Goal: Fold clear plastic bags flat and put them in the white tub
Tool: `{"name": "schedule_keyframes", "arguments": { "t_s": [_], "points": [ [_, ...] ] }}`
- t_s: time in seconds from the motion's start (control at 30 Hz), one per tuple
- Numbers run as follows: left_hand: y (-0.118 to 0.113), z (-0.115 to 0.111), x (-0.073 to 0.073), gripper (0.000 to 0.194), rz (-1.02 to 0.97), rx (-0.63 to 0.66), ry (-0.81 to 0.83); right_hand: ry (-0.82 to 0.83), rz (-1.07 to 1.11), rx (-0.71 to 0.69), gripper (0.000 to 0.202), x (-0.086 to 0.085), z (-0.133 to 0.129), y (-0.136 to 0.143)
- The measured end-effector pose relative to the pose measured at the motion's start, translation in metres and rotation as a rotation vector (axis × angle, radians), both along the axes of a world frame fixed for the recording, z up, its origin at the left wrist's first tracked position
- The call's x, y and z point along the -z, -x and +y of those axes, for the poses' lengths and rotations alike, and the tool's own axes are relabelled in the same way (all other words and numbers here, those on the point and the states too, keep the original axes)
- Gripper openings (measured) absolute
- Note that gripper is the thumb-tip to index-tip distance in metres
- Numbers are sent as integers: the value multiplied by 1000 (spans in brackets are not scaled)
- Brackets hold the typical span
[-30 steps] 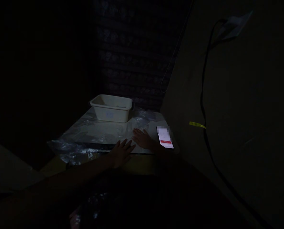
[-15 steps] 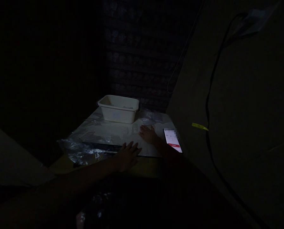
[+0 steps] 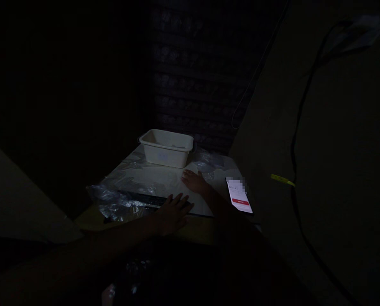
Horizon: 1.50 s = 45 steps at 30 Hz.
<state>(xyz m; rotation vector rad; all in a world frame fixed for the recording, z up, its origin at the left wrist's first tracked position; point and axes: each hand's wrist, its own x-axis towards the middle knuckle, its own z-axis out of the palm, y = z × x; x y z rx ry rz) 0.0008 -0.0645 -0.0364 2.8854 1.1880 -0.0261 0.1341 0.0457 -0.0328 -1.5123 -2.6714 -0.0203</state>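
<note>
In dim light, my left hand (image 3: 173,214) rests with spread fingers at the front edge of a pale tabletop (image 3: 138,176). My right hand (image 3: 194,182) lies flat on the top, farther in, fingers stretched to the left. Neither hand holds anything. Behind the right hand stands a cream plastic tub (image 3: 166,156); its contents are too dark to make out. A lit phone (image 3: 240,196) with a red button on its screen lies to the right of my right forearm. Left of my left hand runs a dark strip (image 3: 145,199) along the table's edge.
Crumpled clear plastic (image 3: 118,208) hangs at the front left corner, and more clear film (image 3: 205,158) lies right of the tub. A black cable (image 3: 293,148) with a yellow tag (image 3: 283,179) runs down the right-hand wall.
The whole view has shifted, so the table and tub appear slightly to the right and lower. My right hand has slid a little leftward over the tabletop; the left stays at the edge.
</note>
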Motion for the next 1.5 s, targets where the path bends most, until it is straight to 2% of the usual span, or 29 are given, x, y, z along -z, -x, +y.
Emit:
{"name": "schedule_keyframes", "arguments": {
  "t_s": [0.2, 0.37, 0.47, 0.57, 0.73, 0.83, 0.97, 1.13, 1.27, 1.37, 1.5],
  "points": [
    [-5, 3, -9, 45, -55, -45, -24, 3, 19, 47, 41, -2, 13, 8],
    [2, 29, -15, 44, -182, -139, -106, -71, -9, 47, 42, -6, 9, -7],
    [13, 49, -11, 43, -179, -221, -99, -82, -28, 25, 43, -8, -2, -20],
    [21, 61, -8, 42, -151, -226, -105, -87, -16, -8, 43, -9, -22, -29],
    [24, 67, -5, 40, -114, -192, -156, -68, -9, -116, 45, -2, -57, -39],
    [24, 68, -2, 40, -90, -201, -176, -27, -32, -137, 48, 1, -65, -44],
    [22, 73, -3, 43, -5, -240, -136, -4, -44, -172, 51, 1, -64, -53],
    [17, 85, -9, 61, 134, -384, -37, 3, -41, -175, 52, 0, -60, -60],
    [11, 93, -13, 72, 164, -443, 13, 35, -22, -161, 53, -1, -56, -65],
    [14, 95, -16, 63, 170, -409, 6, 46, 4, -110, 53, -2, -53, -67],
    [35, 91, -25, 50, 124, -414, -84, 10, 33, -66, 51, -5, -54, -69]
  ]
}}
